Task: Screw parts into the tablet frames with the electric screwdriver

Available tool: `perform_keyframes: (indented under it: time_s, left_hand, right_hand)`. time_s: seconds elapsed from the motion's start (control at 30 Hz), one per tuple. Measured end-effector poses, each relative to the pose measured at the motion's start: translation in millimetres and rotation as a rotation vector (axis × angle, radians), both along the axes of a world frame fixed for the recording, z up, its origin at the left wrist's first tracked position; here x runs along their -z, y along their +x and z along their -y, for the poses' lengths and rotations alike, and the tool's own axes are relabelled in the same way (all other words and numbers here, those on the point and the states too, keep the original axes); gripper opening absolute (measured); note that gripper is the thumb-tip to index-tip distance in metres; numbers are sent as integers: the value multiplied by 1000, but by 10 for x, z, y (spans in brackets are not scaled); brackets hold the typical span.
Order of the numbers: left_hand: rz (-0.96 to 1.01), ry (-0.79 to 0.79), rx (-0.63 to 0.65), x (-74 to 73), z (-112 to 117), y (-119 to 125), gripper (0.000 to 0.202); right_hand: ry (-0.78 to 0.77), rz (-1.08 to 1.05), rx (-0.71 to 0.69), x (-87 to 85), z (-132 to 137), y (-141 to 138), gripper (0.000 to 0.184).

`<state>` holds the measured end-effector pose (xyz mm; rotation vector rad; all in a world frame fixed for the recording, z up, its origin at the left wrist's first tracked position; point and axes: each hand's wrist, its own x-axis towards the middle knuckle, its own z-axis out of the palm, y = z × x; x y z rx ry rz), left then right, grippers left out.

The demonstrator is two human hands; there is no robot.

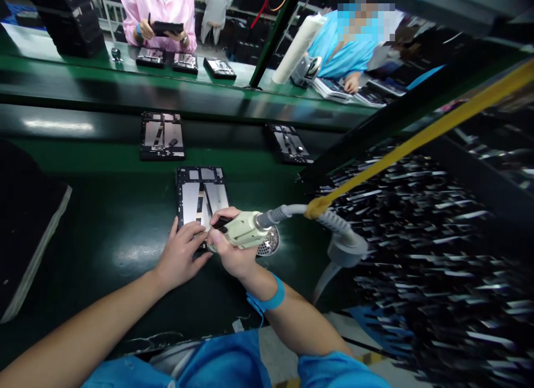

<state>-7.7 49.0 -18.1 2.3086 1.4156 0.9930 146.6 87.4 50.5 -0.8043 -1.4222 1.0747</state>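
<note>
My right hand is wrapped round a pale green electric screwdriver, which lies tilted with its nose toward the lower end of an opened tablet. Bent fingers of my left hand hold the tablet's near end, close to the screwdriver's nose. The driver's tip and the spot beneath it are hidden by my hands. Silvery plates, a dark strip and a black frame show inside the tablet. Just right of the driver, partly behind it, sits a round metal dish of small screws.
Two more opened tablets lie farther back. A grey cable hangs from a yellow strap at right. At left stands a dark, pale-edged object. Two co-workers work across the bench.
</note>
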Motion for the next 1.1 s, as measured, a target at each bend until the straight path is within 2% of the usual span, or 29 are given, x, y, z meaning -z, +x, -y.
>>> perform_keyframes:
  time_s: [0.23, 0.47, 0.63, 0.73, 0.93, 1.0, 1.1]
  left_hand:
    - [-18, 8, -8, 47, -1, -6, 36]
    - [-16, 0, 11, 92, -26, -2, 38]
    - [-118, -29, 7, 69, -113, -65, 36]
    - [-192, -56, -51, 0, -491, -76, 34]
    - [-256, -63, -279, -249, -1838, -143, 36]
    - [-255, -76, -379, -378, -2141, -300, 38]
    - [-240, -126, -601, -594, -2333, -787, 38]
  right_hand:
    - [7, 72, 11, -13, -9, -8, 22]
    - [128, 146, 71, -10, -29, -2, 22]
    - [86, 34, 59, -60, -86, 125, 21]
    - [52, -30, 105, -81, -153, 242, 23]
    - [59, 26, 170, 36, -260, 361, 24]
    - [68, 44, 179, 81, -273, 381, 23]
    - [66, 44, 203, 93, -275, 405, 24]
